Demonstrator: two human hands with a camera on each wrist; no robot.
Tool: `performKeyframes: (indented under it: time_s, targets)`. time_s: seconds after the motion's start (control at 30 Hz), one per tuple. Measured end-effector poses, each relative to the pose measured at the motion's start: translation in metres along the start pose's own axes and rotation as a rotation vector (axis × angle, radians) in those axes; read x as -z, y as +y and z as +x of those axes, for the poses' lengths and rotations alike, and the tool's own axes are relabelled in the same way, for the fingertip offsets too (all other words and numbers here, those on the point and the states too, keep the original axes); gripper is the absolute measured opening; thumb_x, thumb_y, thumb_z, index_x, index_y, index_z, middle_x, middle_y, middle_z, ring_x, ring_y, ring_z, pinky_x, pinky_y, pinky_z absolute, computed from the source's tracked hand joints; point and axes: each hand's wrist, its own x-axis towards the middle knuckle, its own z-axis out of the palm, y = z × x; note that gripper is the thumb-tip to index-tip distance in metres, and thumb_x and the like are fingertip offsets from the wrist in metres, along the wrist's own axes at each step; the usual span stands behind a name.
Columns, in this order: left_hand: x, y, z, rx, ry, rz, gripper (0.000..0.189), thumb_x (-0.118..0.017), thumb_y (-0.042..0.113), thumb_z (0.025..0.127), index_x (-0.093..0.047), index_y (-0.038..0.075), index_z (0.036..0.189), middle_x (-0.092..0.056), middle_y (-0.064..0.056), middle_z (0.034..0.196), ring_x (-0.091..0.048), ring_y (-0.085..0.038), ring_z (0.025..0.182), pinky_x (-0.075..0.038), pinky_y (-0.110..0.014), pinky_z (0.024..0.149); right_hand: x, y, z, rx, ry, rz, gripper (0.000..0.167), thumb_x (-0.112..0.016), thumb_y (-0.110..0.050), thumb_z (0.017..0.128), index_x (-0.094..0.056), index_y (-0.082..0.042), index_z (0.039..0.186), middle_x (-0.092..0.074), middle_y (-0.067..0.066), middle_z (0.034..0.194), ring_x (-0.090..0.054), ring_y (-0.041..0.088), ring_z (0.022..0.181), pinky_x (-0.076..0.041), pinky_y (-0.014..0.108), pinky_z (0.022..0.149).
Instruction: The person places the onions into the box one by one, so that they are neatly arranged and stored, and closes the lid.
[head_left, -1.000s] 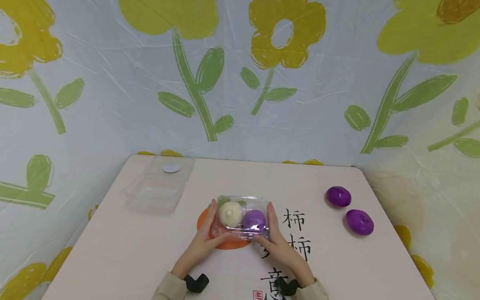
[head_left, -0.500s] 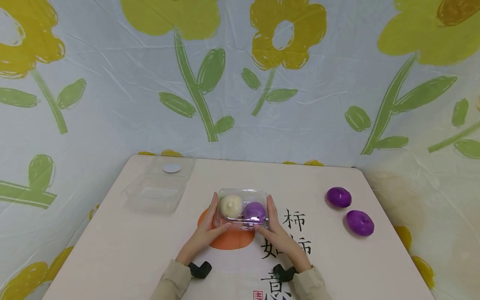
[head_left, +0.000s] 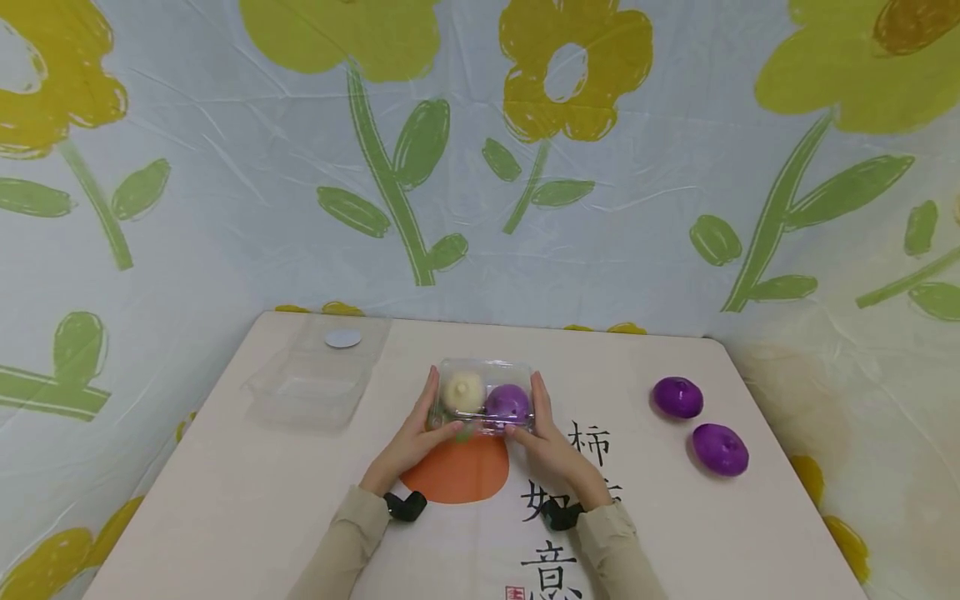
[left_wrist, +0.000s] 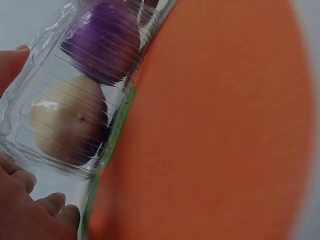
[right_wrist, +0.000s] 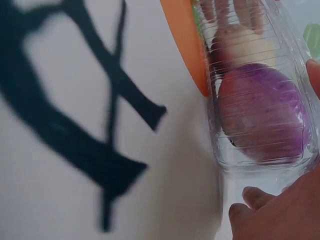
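A clear plastic clamshell box (head_left: 483, 365) is held between my two hands over the middle of the table, its lid lowered. Inside sit a whitish onion (head_left: 465, 392) on the left and a purple onion (head_left: 508, 405) on the right. My left hand (head_left: 411, 435) grips the left end, thumb along the near side. At the opposite end my right hand (head_left: 553, 442) mirrors that grip. Both wrist views show the onions, the whitish one (left_wrist: 70, 120) and the purple one (right_wrist: 262, 112), through the ribbed plastic. Whether the box touches the table, I cannot tell.
An open clear plastic box (head_left: 315, 387) with a white oval sticker (head_left: 342, 337) on its lid stands at the back left. Two loose purple onions (head_left: 678, 397) lie on the right. The tabletop (head_left: 225, 500) carries a printed orange shape (head_left: 461, 475) and black characters.
Both hands have carried the box away from me, toward the back of the table, keeping their grip. More of the orange print shows now. The other box and loose onions stayed put.
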Motion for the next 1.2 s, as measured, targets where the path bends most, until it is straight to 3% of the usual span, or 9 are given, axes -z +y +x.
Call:
performKeyframes:
  time_s: [0.1, 0.23, 0.43, 0.6, 0.8, 1.07, 1.2]
  targets:
    - [0.003, -0.002, 0.008, 0.025, 0.001, -0.012, 0.101, -0.071, 0.033, 0.093, 0.004, 0.023, 0.160, 0.006, 0.010, 0.165, 0.004, -0.014, 0.151, -0.002, -0.050, 0.122, 0.002, 0.002, 0.009, 0.015, 0.007, 0.003, 0.099, -0.062, -0.026, 0.097, 0.016, -0.011, 0.157, 0.021, 0.012, 0.163, 0.014, 0.035, 0.150, 0.000, 0.063, 0.117]
    - [0.008, -0.004, 0.019, 0.031, 0.002, -0.028, 0.101, -0.071, 0.034, 0.093, 0.003, 0.025, 0.160, 0.006, 0.012, 0.165, 0.003, -0.013, 0.151, -0.003, -0.050, 0.122, 0.006, 0.004, 0.023, 0.031, 0.000, 0.002, 0.100, -0.062, -0.027, 0.096, 0.016, -0.007, 0.156, 0.022, 0.016, 0.162, 0.016, 0.037, 0.149, 0.001, 0.065, 0.116]
    - [0.014, -0.005, 0.038, 0.020, -0.009, 0.001, 0.100, -0.070, 0.033, 0.094, 0.005, 0.024, 0.160, 0.007, 0.008, 0.165, 0.004, -0.016, 0.151, -0.004, -0.051, 0.122, 0.015, 0.004, 0.042, -0.006, -0.017, -0.004, 0.099, -0.061, -0.025, 0.097, 0.017, -0.007, 0.156, 0.023, 0.015, 0.162, 0.017, 0.034, 0.149, 0.002, 0.062, 0.118]
    - [0.023, -0.006, 0.059, 0.020, -0.014, -0.001, 0.099, -0.070, 0.026, 0.094, 0.003, 0.017, 0.160, 0.006, 0.002, 0.166, 0.004, -0.019, 0.151, -0.004, -0.049, 0.122, 0.021, 0.004, 0.062, -0.032, -0.028, -0.010, 0.099, -0.061, -0.026, 0.097, 0.017, -0.007, 0.156, 0.024, 0.015, 0.162, 0.019, 0.032, 0.149, 0.004, 0.059, 0.119]
    - [0.030, -0.013, 0.078, 0.052, -0.045, -0.069, 0.098, -0.069, 0.034, 0.095, 0.004, 0.027, 0.159, 0.008, 0.010, 0.165, 0.007, -0.014, 0.150, -0.002, -0.047, 0.123, 0.026, 0.014, 0.082, 0.008, -0.010, -0.014, 0.099, -0.060, -0.025, 0.095, 0.015, -0.002, 0.155, 0.022, 0.019, 0.161, 0.019, 0.035, 0.148, 0.005, 0.060, 0.118]
    - [0.036, -0.013, 0.100, 0.045, -0.025, 0.066, 0.098, -0.069, 0.034, 0.095, 0.001, 0.013, 0.160, 0.005, 0.000, 0.166, 0.002, -0.020, 0.152, -0.005, -0.043, 0.123, 0.034, 0.020, 0.103, 0.013, -0.020, -0.049, 0.098, -0.059, -0.027, 0.096, 0.015, -0.001, 0.155, 0.021, 0.020, 0.161, 0.016, 0.036, 0.149, 0.003, 0.059, 0.119]
    - [0.038, -0.010, 0.108, 0.065, -0.017, 0.097, 0.097, -0.068, 0.033, 0.095, 0.001, 0.013, 0.160, 0.004, -0.002, 0.166, 0.000, -0.019, 0.152, -0.005, -0.039, 0.123, 0.038, 0.019, 0.111, -0.014, -0.031, -0.065, 0.099, -0.059, -0.027, 0.096, 0.017, -0.004, 0.155, 0.021, 0.018, 0.162, 0.016, 0.033, 0.149, 0.002, 0.056, 0.120]
